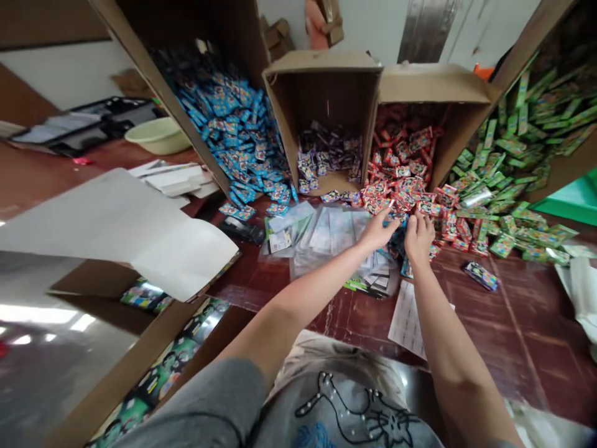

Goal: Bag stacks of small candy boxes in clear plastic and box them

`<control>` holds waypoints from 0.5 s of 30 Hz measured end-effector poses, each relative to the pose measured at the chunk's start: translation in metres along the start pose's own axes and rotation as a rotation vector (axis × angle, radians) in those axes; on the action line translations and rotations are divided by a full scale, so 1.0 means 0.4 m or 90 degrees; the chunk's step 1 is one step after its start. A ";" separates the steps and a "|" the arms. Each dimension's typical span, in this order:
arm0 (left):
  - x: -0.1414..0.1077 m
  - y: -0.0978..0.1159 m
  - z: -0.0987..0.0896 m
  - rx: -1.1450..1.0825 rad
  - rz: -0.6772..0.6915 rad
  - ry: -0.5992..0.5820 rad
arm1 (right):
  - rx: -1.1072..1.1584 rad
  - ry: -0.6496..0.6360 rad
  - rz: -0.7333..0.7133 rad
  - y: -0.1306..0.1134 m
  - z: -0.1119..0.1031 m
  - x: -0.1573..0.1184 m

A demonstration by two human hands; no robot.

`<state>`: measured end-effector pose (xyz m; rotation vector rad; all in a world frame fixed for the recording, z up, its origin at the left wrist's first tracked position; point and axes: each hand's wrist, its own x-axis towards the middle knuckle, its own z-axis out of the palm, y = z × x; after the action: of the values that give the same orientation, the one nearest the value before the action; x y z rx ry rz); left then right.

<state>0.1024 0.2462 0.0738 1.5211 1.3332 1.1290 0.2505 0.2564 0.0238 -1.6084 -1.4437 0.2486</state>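
Both hands reach to the front of the heap of red packets that spills from a cardboard box. My left hand has its thumb and fingers around a small packet at the heap's edge. Close to its right, my right hand touches the red packets with bent fingers; what it holds, if anything, is hidden. Some blue packets lie between and below the hands. Clear plastic sleeves with cards lie beside my left hand.
Blue packets, purple packets and green packets fill other boxes. A dark packet and a printed sheet lie on the table. White paper overhangs an open carton at left. Another person's hand shows behind.
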 end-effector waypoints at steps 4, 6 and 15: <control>0.075 -0.027 -0.166 0.210 0.054 0.020 | 0.003 0.029 -0.025 0.009 -0.039 0.006; 0.141 -0.048 -0.253 0.300 0.038 0.040 | 0.006 0.030 -0.056 0.004 -0.071 0.006; 0.481 -0.171 -0.499 0.452 -0.064 0.139 | -0.054 -0.376 -0.411 -0.301 0.101 0.143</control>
<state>-0.0996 0.4476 0.0863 1.8171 2.0848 0.8046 0.1581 0.3109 0.1128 -1.0816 -2.3697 0.2970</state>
